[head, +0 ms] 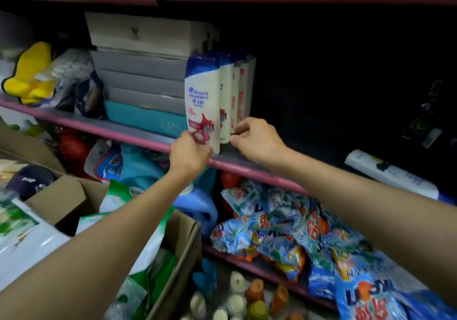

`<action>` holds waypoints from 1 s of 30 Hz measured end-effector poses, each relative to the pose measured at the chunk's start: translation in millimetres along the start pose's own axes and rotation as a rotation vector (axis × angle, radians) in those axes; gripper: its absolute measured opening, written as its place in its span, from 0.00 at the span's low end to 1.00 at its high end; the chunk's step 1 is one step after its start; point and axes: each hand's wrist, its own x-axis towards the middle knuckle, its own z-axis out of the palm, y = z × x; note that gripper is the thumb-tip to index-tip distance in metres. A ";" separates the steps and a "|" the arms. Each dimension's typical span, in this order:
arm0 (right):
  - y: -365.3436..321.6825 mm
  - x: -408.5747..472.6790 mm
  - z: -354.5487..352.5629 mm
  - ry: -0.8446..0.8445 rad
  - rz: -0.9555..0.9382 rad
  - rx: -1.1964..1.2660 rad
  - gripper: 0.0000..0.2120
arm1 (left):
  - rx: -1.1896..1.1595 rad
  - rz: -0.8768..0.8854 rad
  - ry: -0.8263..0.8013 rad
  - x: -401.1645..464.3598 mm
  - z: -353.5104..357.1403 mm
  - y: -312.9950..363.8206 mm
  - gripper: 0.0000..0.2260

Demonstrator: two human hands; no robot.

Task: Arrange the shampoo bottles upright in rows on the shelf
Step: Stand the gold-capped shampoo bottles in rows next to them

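Two hands worked at the foot of a row of shampoo bottles (pixel 222 92) standing upright on the shelf (pixel 138 134). The left hand (pixel 189 155) curled its fingers round the base of the front bottle (pixel 202 97), at the shelf's pink front edge. The right hand (pixel 257 140) sat just beside the next bottles in the row, fingers bent and pinching at their lower edge; exactly what it gripped could not be told. Behind the row to the left rose a stack of flat boxes (pixel 141 72), with a yellow plush toy (pixel 32 72) further left. One more white bottle (pixel 388 173) lay on its side well off to the right. Below the shelf, blue detergent bags (pixel 284 223) were heaped, and a cardboard carton (pixel 178 258) stood nearby.
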 end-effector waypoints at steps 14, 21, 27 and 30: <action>154.4 -190.4 74.2 -0.341 0.289 -0.101 0.12 | 0.188 0.003 -0.697 -227.5 104.4 -95.9 0.10; 242.9 -257.1 115.1 -0.520 0.462 -0.273 0.15 | 0.540 0.130 -0.999 -281.9 143.8 -141.9 0.20; 299.4 -291.9 127.6 -0.553 0.589 -0.343 0.20 | 0.654 0.198 -0.962 -296.0 172.2 -161.9 0.26; 309.8 -290.6 138.0 -0.545 0.541 -0.395 0.17 | 0.688 0.206 -0.964 -299.5 186.2 -169.7 0.25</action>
